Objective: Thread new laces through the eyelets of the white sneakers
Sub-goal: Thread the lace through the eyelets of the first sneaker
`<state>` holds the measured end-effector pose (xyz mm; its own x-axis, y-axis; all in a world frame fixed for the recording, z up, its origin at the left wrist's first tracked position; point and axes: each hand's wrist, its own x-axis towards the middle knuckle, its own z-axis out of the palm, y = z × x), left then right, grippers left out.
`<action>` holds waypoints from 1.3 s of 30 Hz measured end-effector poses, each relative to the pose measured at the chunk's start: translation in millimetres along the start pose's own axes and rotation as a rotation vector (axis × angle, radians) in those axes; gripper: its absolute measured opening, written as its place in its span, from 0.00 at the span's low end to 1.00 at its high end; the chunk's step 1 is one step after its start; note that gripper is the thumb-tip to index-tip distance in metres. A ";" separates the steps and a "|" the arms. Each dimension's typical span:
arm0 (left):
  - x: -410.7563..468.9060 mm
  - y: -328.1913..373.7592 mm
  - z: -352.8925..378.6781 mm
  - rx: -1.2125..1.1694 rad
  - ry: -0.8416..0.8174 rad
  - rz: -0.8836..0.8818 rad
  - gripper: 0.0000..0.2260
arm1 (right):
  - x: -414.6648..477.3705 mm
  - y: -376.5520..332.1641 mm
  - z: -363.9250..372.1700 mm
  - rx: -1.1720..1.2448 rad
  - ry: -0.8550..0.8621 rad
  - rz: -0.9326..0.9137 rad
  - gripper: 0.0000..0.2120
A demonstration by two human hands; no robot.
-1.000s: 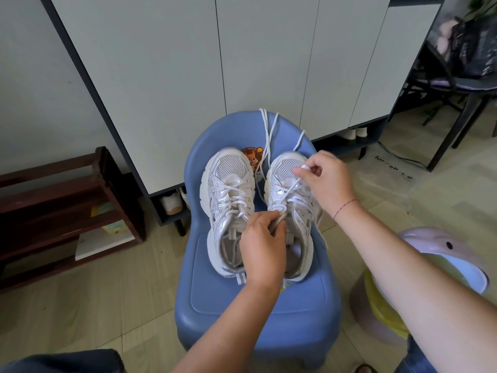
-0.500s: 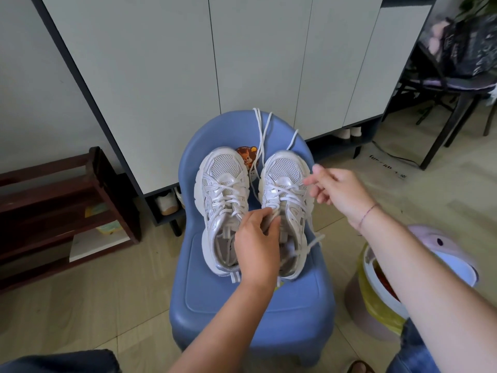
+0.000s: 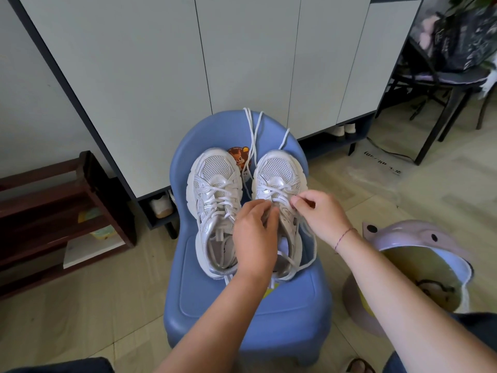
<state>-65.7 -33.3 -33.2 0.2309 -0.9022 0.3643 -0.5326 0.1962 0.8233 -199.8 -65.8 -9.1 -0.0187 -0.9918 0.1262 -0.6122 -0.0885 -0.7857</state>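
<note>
Two white sneakers stand side by side, toes away from me, on a small blue plastic chair (image 3: 295, 297). The left sneaker (image 3: 215, 189) is laced. My left hand (image 3: 254, 235) grips the tongue area of the right sneaker (image 3: 277, 170) and hides its middle. My right hand (image 3: 320, 214) pinches the white lace (image 3: 313, 254) at the right sneaker's right eyelets. That lace loops down past the shoe's right side onto the seat. Spare white laces (image 3: 254, 130) hang over the chair back between the toes.
White cabinet doors (image 3: 242, 49) rise right behind the chair. A dark wooden shoe rack (image 3: 53, 211) stands at the left. A lilac and yellow potty-like bin (image 3: 419, 265) sits at the right, close to my right forearm. A black chair (image 3: 443, 84) is at the far right.
My right hand has come back in from the right side to the right sneaker's eyelets, drawing the lace with it. My left hand has stayed on the shoe.
</note>
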 end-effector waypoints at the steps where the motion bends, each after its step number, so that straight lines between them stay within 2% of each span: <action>1: 0.3 0.5 0.2 -0.006 -0.004 -0.005 0.09 | 2.2 -0.3 -2.6 0.011 -0.019 0.016 0.14; 5: -0.9 3.7 0.4 -0.017 -0.025 -0.026 0.07 | 11.8 -2.8 -8.5 0.123 -0.036 0.085 0.17; 9: -1.1 6.2 -0.5 -0.023 -0.034 -0.061 0.05 | 17.6 -2.8 1.3 0.187 -0.004 0.035 0.06; 11: -0.9 7.0 -0.6 -0.025 -0.051 -0.066 0.06 | 18.0 -1.2 4.2 0.192 0.006 0.007 0.06; 14: 0.0 5.4 1.3 -0.006 -0.062 -0.044 0.06 | 18.7 1.2 8.2 0.136 0.045 -0.038 0.05; 18: 0.0 4.9 2.7 0.006 -0.049 -0.052 0.06 | 21.5 1.8 11.1 -0.052 0.038 -0.099 0.03; 24: 0.8 7.6 1.6 -0.024 -0.060 -0.126 0.05 | 46.8 -19.7 -4.5 -0.043 0.132 -0.179 0.03; 27: 2.9 9.8 1.0 -0.049 -0.057 -0.166 0.03 | 45.9 -26.8 -2.8 0.054 0.115 -0.129 0.03; 30: 4.0 11.7 -0.5 -0.055 -0.076 -0.174 0.05 | 26.0 -10.2 4.2 0.176 0.076 -0.046 0.07; 33: 3.4 11.2 -0.3 -0.054 -0.075 -0.161 0.06 | 9.3 3.9 10.9 0.263 0.073 -0.009 0.06; 36: 2.4 10.3 0.5 -0.057 -0.071 -0.150 0.04 | 10.1 3.3 14.1 0.253 0.103 -0.043 0.03; 39: 2.4 9.6 0.7 -0.066 -0.068 -0.147 0.04 | 19.4 -1.2 13.9 0.137 0.099 -0.069 0.02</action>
<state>-70.8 -33.9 -24.7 0.2456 -0.9465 0.2092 -0.4419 0.0827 0.8932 -188.5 -86.3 -14.2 -0.0622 -0.9696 0.2365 -0.5015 -0.1745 -0.8474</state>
